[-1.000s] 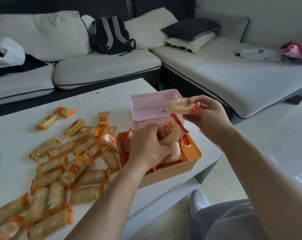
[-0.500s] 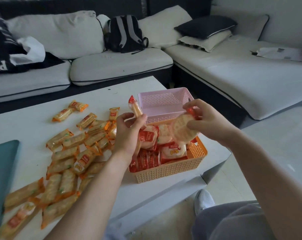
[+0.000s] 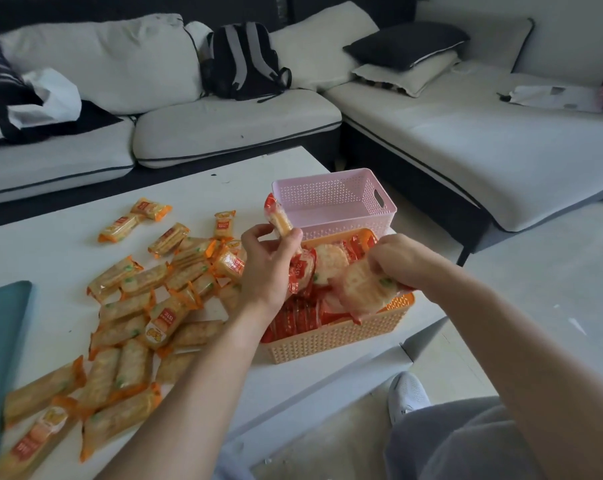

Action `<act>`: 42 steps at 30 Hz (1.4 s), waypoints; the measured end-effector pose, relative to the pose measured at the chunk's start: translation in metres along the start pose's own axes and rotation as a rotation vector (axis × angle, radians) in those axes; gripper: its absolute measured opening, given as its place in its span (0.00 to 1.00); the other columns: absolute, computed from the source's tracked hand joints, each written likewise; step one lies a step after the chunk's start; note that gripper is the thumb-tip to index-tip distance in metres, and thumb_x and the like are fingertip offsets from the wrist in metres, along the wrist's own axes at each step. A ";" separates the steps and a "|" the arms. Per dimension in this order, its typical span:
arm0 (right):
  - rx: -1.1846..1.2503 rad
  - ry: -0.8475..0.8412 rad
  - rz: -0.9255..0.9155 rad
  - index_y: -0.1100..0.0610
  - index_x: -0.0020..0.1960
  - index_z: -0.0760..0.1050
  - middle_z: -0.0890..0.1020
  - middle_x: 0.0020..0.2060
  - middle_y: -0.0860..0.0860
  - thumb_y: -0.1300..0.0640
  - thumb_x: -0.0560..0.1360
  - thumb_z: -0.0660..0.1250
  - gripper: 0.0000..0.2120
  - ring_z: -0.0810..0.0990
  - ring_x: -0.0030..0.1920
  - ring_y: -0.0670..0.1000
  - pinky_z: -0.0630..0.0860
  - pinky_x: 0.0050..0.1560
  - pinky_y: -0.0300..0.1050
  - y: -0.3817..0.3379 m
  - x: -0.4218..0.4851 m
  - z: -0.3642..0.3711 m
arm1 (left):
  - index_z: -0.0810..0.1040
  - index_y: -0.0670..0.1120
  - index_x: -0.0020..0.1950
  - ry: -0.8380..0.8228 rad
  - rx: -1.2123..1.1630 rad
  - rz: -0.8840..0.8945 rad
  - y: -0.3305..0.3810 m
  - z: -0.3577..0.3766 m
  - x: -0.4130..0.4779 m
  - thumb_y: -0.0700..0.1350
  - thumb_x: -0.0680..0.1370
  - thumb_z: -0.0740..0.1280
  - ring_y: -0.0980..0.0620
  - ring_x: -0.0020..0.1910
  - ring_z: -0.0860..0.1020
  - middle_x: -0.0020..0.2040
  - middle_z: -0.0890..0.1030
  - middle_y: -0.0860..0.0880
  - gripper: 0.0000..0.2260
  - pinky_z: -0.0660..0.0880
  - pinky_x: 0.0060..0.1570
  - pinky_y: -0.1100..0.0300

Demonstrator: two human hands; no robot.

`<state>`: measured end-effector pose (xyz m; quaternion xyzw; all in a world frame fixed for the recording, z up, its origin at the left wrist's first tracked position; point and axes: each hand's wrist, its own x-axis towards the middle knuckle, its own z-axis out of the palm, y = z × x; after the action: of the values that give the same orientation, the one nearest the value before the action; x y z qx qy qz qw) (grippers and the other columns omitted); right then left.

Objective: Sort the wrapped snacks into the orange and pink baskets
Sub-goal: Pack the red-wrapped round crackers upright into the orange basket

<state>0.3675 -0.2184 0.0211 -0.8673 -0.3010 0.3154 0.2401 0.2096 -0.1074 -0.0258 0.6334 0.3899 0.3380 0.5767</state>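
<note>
Starting nearest: what are the hands doing?

The left hand (image 3: 272, 268) has its fingers clenched round a red-wrapped round cracker (image 3: 278, 218). It stands up just beside the near left corner of the pink basket (image 3: 334, 202). The right hand (image 3: 405, 261) is grasping another round cracker packet (image 3: 364, 289), low over the orange basket (image 3: 327, 344).

What has just changed?

A second ago the right hand held its packet up by the pink basket and the left was down among the red packets (image 3: 303, 323). Now the right has dropped and the left has come up. I judge the right is about to let go into the orange basket, where the red round ones already lie.

And what is left to do?

Plenty. The orange-wrapped long crackers (image 3: 137, 306) are spread on the white desk (image 3: 50, 244) left of the baskets, and the pink basket looks empty.

Anything in the way?

The left forearm lies along the pile's right edge. The orange basket is heaped, so a packet could slide off. A teal object (image 3: 2, 323) sits at the desk's left edge. Farther back a black backpack (image 3: 244, 60) rests on the sofa (image 3: 223, 123), well apart.
</note>
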 end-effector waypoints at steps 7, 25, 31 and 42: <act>0.106 -0.077 -0.016 0.60 0.59 0.79 0.79 0.52 0.61 0.64 0.77 0.60 0.14 0.80 0.50 0.57 0.81 0.51 0.51 0.000 -0.003 0.000 | 0.67 0.51 0.64 0.051 -0.123 -0.120 -0.001 -0.001 0.009 0.63 0.74 0.70 0.47 0.55 0.83 0.56 0.81 0.44 0.26 0.79 0.57 0.48; 0.122 0.047 -0.118 0.51 0.56 0.80 0.82 0.52 0.52 0.62 0.77 0.67 0.10 0.83 0.52 0.53 0.85 0.52 0.51 0.009 0.035 -0.019 | 0.66 0.51 0.65 -0.055 0.305 0.165 -0.003 0.011 0.011 0.64 0.75 0.67 0.65 0.42 0.81 0.50 0.82 0.57 0.26 0.71 0.37 0.74; 0.073 0.046 -0.224 0.51 0.59 0.80 0.83 0.51 0.49 0.57 0.75 0.73 0.13 0.86 0.48 0.51 0.86 0.48 0.50 0.006 0.009 -0.024 | 0.64 0.52 0.64 -0.130 0.384 0.131 -0.008 0.018 0.014 0.63 0.81 0.64 0.62 0.43 0.78 0.49 0.78 0.60 0.20 0.69 0.36 0.75; -0.360 0.192 -0.295 0.59 0.31 0.73 0.76 0.29 0.52 0.61 0.71 0.71 0.12 0.71 0.24 0.48 0.64 0.20 0.39 -0.023 -0.001 0.039 | 0.67 0.52 0.65 -0.096 0.137 -0.051 -0.005 0.013 0.022 0.64 0.79 0.64 0.53 0.53 0.81 0.52 0.80 0.53 0.22 0.77 0.57 0.52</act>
<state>0.3316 -0.1942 0.0090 -0.8689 -0.4513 0.1345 0.1528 0.2305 -0.0939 -0.0321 0.6768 0.4000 0.2649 0.5584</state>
